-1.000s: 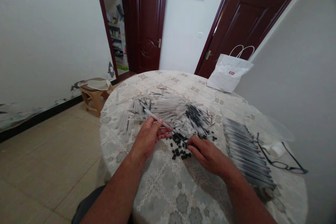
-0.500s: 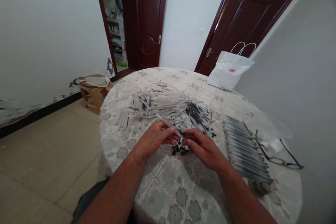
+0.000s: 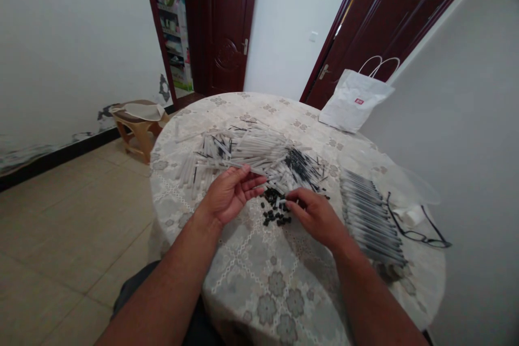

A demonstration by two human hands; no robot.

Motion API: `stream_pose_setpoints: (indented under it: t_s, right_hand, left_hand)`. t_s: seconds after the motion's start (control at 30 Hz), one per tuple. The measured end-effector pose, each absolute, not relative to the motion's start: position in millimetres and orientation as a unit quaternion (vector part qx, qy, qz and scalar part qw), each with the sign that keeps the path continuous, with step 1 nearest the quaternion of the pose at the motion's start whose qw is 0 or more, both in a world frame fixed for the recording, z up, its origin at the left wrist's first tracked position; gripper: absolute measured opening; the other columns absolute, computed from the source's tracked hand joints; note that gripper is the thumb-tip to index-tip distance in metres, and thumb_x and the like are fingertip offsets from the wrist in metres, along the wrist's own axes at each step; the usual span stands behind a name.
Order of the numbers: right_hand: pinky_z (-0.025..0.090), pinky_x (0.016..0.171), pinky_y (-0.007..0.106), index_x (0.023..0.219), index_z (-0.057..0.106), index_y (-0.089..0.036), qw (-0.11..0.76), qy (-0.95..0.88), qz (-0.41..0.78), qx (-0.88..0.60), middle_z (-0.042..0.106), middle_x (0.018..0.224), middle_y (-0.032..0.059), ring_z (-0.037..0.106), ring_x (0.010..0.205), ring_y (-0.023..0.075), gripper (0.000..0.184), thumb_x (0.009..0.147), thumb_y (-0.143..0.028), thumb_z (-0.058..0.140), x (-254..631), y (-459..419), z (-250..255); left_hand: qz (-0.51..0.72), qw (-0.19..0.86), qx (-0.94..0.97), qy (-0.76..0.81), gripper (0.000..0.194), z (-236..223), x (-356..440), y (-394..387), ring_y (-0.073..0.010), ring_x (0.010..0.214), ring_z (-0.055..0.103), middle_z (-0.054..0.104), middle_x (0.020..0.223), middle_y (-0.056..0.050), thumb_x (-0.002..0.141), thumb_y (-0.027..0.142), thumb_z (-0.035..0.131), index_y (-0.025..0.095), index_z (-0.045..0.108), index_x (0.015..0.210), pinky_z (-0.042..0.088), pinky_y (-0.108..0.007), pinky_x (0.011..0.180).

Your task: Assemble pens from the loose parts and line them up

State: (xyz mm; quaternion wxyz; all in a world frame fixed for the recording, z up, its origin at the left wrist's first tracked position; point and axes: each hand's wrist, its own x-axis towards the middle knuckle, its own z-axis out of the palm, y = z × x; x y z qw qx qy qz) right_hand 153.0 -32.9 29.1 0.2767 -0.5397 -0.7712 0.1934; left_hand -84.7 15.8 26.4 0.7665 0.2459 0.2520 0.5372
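A round table [image 3: 259, 292] with a patterned cloth carries a big heap of white pen barrels [image 3: 251, 154], a bunch of thin black refills [image 3: 302, 165] and a small heap of black caps [image 3: 273, 211]. My left hand [image 3: 231, 194] lies at the near edge of the barrel heap, thumb and fingers loosely closed on one white pen barrel [image 3: 265, 175]. My right hand [image 3: 314, 213] rests on the cloth just right of the black caps, its fingertips pinched together at the heap's edge. What they pinch is too small to make out.
A row of assembled pens [image 3: 371, 211] lies at the right, with glasses [image 3: 417, 230] and a clear plastic bag [image 3: 393, 178] beyond it. A white paper bag [image 3: 352, 108] stands at the table's far edge. A wooden stool [image 3: 138, 124] sits by the left wall.
My hands, joined half a second ago over the caps, have come apart: the left moved up-left with the barrel, the right stayed pinched by the black caps. The view tilted down.
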Motion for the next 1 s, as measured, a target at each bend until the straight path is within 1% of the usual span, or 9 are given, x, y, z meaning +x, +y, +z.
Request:
stream_pose_setpoints:
  t_s: [0.1,0.17,0.27,0.4,0.5,0.63,0.73,0.83,1.0]
  right_hand:
    - [0.044,0.078,0.029,0.101,0.071,-0.022,0.123,-0.826,0.160,-0.526,0.073,0.098,0.0051,0.066,0.089,0.0198,0.014,0.092,-0.021,0.060,159.5,-35.0,32.5]
    - [0.043,0.077,0.028,0.103,0.071,-0.022,0.059,-0.831,0.145,-0.534,0.073,0.099,0.0056,0.067,0.090,0.0210,0.017,0.090,-0.019,0.060,159.2,-37.0,32.0]
    - [0.041,0.073,0.028,0.097,0.070,-0.022,0.008,-0.823,0.115,-0.556,0.073,0.096,0.0068,0.068,0.088,0.0220,0.014,0.089,-0.018,0.060,155.7,-38.3,29.1]
    - [0.039,0.070,0.028,0.089,0.069,-0.020,0.003,-0.819,0.108,-0.563,0.073,0.091,0.0076,0.067,0.083,0.0210,0.012,0.089,-0.016,0.058,153.6,-37.2,26.0]
    - [0.039,0.070,0.028,0.083,0.067,-0.019,0.070,-0.820,0.123,-0.554,0.070,0.083,0.0064,0.064,0.078,0.0194,0.014,0.091,-0.017,0.056,153.9,-36.0,27.5]
    - [0.044,0.070,0.027,0.096,0.067,-0.020,0.302,-0.749,0.214,-0.550,0.068,0.082,0.0024,0.062,0.075,0.0167,0.011,0.092,-0.024,0.058,148.4,-33.5,27.6]
    - [0.045,0.059,0.025,0.099,0.063,-0.021,0.442,-0.631,0.351,-0.532,0.063,0.075,-0.0018,0.056,0.062,0.0136,0.015,0.088,-0.032,0.065,137.9,-31.1,20.6]
    - [0.044,0.050,0.023,0.096,0.059,-0.022,0.498,-0.561,0.427,-0.505,0.059,0.068,-0.0047,0.052,0.054,0.0119,0.022,0.085,-0.036,0.071,127.0,-29.2,11.0]
    - [0.046,0.049,0.022,0.092,0.058,-0.021,0.535,-0.540,0.439,-0.479,0.062,0.066,-0.0043,0.055,0.054,0.0111,0.023,0.087,-0.038,0.073,118.2,-28.5,1.3]
  left_hand:
    - [0.557,0.759,0.215,0.261,0.007,26.3,-85.5,18.8,-0.0217,0.086,0.078,0.077,0.084,-0.008,0.094,0.020,0.063,0.015,0.061,0.090,0.063,-0.029,0.069]
    - [0.558,0.753,0.222,0.268,0.007,26.1,-84.1,18.7,-0.0225,0.087,0.078,0.077,0.086,-0.009,0.094,0.020,0.063,0.015,0.061,0.090,0.063,-0.031,0.071]
    - [0.555,0.746,0.239,0.280,0.008,25.7,-80.9,17.2,-0.0236,0.089,0.078,0.077,0.088,-0.009,0.092,0.019,0.066,0.015,0.060,0.090,0.063,-0.032,0.073]
    - [0.545,0.749,0.252,0.280,0.010,24.9,-78.0,15.2,-0.0246,0.090,0.078,0.077,0.092,-0.010,0.092,0.018,0.067,0.015,0.058,0.092,0.064,-0.034,0.074]
    - [0.533,0.752,0.265,0.283,0.012,25.4,-77.0,13.6,-0.0247,0.089,0.078,0.077,0.096,-0.010,0.091,0.018,0.069,0.015,0.057,0.094,0.064,-0.034,0.074]
    - [0.510,0.757,0.294,0.285,0.019,27.3,-75.2,10.2,-0.0261,0.091,0.078,0.077,0.099,-0.011,0.087,0.017,0.073,0.015,0.057,0.096,0.064,-0.035,0.074]
    - [0.496,0.763,0.313,0.270,0.021,27.8,-74.0,7.7,-0.0271,0.094,0.077,0.076,0.103,-0.013,0.086,0.018,0.074,0.015,0.057,0.097,0.064,-0.036,0.076]
    - [0.483,0.770,0.327,0.260,0.024,26.1,-73.7,6.6,-0.0264,0.094,0.077,0.076,0.104,-0.013,0.085,0.019,0.076,0.016,0.057,0.099,0.064,-0.035,0.077]
    - [0.458,0.777,0.344,0.261,0.026,22.5,-73.9,6.1,-0.0245,0.091,0.077,0.076,0.103,-0.013,0.086,0.023,0.076,0.016,0.056,0.101,0.063,-0.036,0.078]
